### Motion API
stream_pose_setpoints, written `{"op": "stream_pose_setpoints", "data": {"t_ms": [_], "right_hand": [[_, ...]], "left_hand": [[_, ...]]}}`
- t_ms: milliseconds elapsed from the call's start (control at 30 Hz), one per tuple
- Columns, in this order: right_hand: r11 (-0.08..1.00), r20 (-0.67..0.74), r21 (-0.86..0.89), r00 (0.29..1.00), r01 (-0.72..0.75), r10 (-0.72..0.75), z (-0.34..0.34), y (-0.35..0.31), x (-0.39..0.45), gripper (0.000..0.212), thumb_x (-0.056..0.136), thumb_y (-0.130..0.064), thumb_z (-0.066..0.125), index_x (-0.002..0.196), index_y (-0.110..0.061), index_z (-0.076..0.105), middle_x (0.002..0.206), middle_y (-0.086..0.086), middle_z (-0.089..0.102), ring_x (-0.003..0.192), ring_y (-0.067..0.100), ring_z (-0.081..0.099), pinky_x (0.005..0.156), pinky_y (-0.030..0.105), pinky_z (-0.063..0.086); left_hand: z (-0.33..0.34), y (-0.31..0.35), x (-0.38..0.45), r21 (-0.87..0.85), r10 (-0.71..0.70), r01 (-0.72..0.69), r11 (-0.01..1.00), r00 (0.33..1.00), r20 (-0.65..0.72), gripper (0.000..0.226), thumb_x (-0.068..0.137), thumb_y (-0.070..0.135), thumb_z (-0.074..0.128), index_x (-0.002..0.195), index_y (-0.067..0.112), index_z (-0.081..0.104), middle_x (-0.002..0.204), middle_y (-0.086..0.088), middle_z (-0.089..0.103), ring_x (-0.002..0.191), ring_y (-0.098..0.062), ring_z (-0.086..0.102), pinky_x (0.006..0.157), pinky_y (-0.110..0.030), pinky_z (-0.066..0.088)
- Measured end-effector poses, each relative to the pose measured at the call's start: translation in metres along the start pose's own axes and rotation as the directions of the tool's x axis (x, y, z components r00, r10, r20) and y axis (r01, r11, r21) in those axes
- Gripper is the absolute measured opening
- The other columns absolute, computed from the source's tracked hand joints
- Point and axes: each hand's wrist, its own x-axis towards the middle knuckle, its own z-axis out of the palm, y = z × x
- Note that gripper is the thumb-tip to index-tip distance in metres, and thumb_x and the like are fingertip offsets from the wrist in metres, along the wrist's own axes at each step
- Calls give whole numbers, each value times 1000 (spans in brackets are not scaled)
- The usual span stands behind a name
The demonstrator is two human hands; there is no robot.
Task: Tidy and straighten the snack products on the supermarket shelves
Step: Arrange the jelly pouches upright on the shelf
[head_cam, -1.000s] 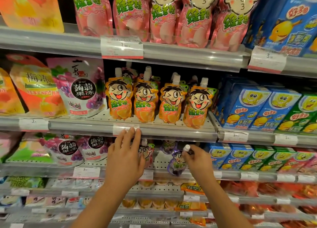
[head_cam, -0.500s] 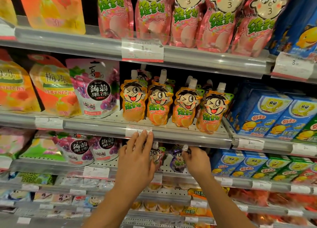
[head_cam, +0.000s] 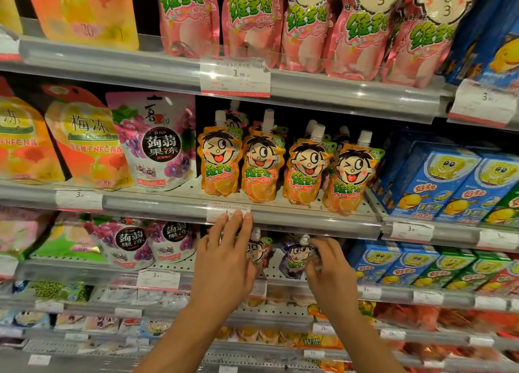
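Both hands reach into the third shelf down. My right hand (head_cam: 328,269) pinches the right side of a purple spouted jelly pouch (head_cam: 295,257) standing on the perforated shelf. My left hand (head_cam: 227,257) has straight fingers spread in front of a pink spouted pouch (head_cam: 258,252), whose left part it hides; the fingertips overlap the price label (head_cam: 228,213) on the rail above. Whether the palm touches the pouch I cannot tell. Several orange spouted pouches (head_cam: 283,167) stand in a row on the shelf above.
Grape jelly bags (head_cam: 132,240) stand left of my hands, blue and green drink cartons (head_cam: 393,266) to the right. Pink pouches (head_cam: 309,24) fill the top shelf. A grey shelf rail (head_cam: 309,221) juts out just over my hands. Lower shelves hold small snack packs.
The view has shifted a little left and closer. My right hand moved from the purple pouch's white cap down to its right side. My left hand stays spread by the pink pouch.
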Motion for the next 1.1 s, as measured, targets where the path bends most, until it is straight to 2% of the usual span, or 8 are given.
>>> {"op": "stream_pose_setpoints", "data": {"t_ms": [100, 200, 300, 400, 600, 800, 933, 1100], "right_hand": [[997, 17, 41, 998, 63, -64, 3, -11, 1, 28, 86, -7, 71, 111, -19, 68, 117, -8, 62, 60, 5, 60, 51, 29, 53], [984, 155, 151, 981, 90, -114, 10, -27, 10, 22, 89, -17, 66, 110, -22, 68, 108, -12, 63, 63, 6, 59, 59, 34, 55], [988, 379, 155, 922, 24, -82, 19, -45, 24, 40, 92, -34, 55, 130, -26, 61, 128, -10, 57, 84, 6, 65, 78, 35, 56], [995, 486, 98, 871, 33, -77, 31, -55, 31, 54, 91, -39, 53, 144, -30, 49, 143, -8, 47, 106, 13, 65, 90, 40, 55], [991, 469, 94, 882, -94, 39, 44, -59, 33, 49, 92, -34, 56, 138, -34, 37, 121, -5, 62, 97, 14, 67, 81, 43, 57], [995, 450, 37, 891, -91, 65, 49, -65, 46, 37, 93, -36, 62, 129, -26, 60, 116, 0, 64, 102, 19, 66, 88, 39, 54], [999, 491, 17, 871, -40, 26, 46, -63, 48, 17, 95, -38, 63, 103, -25, 69, 100, 4, 64, 93, 25, 64, 74, 37, 50], [999, 470, 18, 882, -36, 24, 41, -59, 38, 26, 98, -37, 57, 116, -20, 65, 110, 7, 64, 96, 28, 65, 77, 42, 53]], "left_hand": [[-1, 0, 0, -1, 3, -3, 1000, 1000, -4, 80, 86, 41, 51, 158, 15, 31, 157, -9, 38, 143, -35, 37, 100, -53, 48], [-2, 0, -1, -1, 7, -7, 1000, 1000, -3, 79, 86, 41, 52, 158, 15, 31, 157, -9, 38, 143, -35, 37, 100, -53, 49], [-3, 0, -1, -3, 6, -6, 1000, 1000, 0, 79, 87, 42, 51, 159, 16, 30, 158, -8, 36, 143, -34, 36, 100, -52, 49], [-5, 0, -1, -13, -5, 5, 1000, 1000, 8, 77, 87, 42, 45, 159, 16, 30, 159, -7, 36, 144, -32, 36, 98, -50, 50], [-4, 1, -1, -20, -6, 6, 1000, 1000, 10, 77, 87, 42, 45, 159, 17, 29, 160, -6, 34, 146, -31, 34, 100, -48, 49], [-4, 1, -1, -19, -1, 1, 1000, 1000, -2, 81, 84, 40, 55, 158, 15, 32, 159, -7, 36, 145, -33, 36, 100, -49, 50], [0, 1, -1, -15, 8, -9, 1000, 1000, -26, 82, 84, 40, 60, 157, 15, 33, 158, -8, 37, 143, -34, 37, 98, -50, 50], [4, -1, -1, -10, 9, -9, 1000, 999, -43, 85, 83, 38, 64, 158, 15, 32, 158, -10, 37, 143, -36, 37, 98, -52, 51]]}}
